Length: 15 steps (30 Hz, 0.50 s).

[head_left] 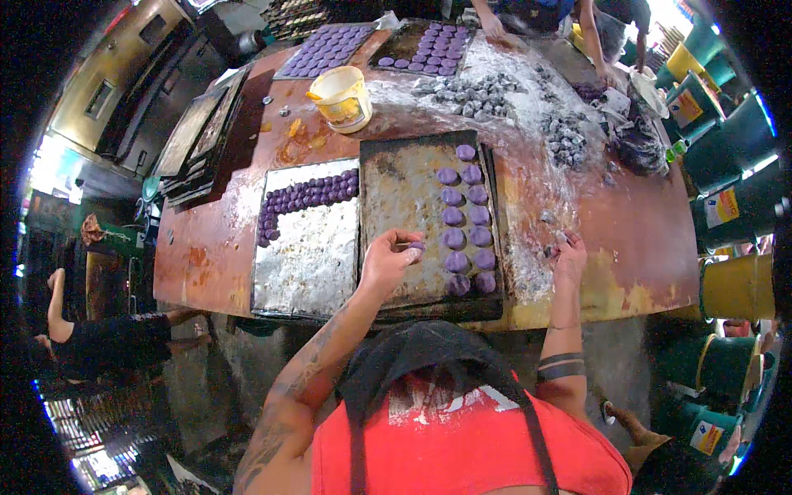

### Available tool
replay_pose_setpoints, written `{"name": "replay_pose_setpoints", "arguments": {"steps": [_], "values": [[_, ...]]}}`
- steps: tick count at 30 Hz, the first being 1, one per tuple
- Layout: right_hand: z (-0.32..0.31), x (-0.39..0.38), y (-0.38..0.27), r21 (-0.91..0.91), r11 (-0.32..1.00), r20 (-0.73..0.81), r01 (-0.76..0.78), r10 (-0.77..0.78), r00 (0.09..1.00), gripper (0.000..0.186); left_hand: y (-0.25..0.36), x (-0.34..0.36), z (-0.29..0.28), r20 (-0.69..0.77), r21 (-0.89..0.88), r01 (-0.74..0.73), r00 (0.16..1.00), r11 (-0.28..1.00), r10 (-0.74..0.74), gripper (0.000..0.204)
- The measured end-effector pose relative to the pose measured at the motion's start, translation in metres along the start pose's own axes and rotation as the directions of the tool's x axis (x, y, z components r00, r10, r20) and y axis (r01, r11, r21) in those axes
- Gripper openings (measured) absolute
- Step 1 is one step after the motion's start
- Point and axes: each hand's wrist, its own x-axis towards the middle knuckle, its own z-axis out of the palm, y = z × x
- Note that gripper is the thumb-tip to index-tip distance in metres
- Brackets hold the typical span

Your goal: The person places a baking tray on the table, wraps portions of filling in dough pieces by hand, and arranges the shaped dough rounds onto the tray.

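The left hand (391, 259) is nearly closed, fingertips pinching a small purple dough piece (417, 246) over the dark rectangular metal tray (398, 206), left of the flat round purple dough discs (454, 239). A loose pinch could drop it and dent a disc; close spacing could make neighbours stick. The right hand (568, 257) curls above the powder-dusted reddish-brown table (631, 235), contents unclear; powdery fingers could slip on the dough
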Motion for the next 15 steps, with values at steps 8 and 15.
{"name": "replay_pose_setpoints", "arguments": {"steps": [8, 15], "values": [[0.132, -0.135, -0.108, -0.17, 0.98, 0.65, 0.098, 0.037, 0.759, 0.038, 0.007, 0.008, 0.011, -0.007, -0.102, 0.099, 0.995, 0.99, -0.1, 0.029], [0.174, -0.16, -0.109, -0.184, 0.5, 0.739, 0.846, -0.497, 0.455, 0.032, 0.022, 0.01, 0.035, 0.103, -0.322, 0.193, 0.98, 0.927, -0.168, 0.032]]}}
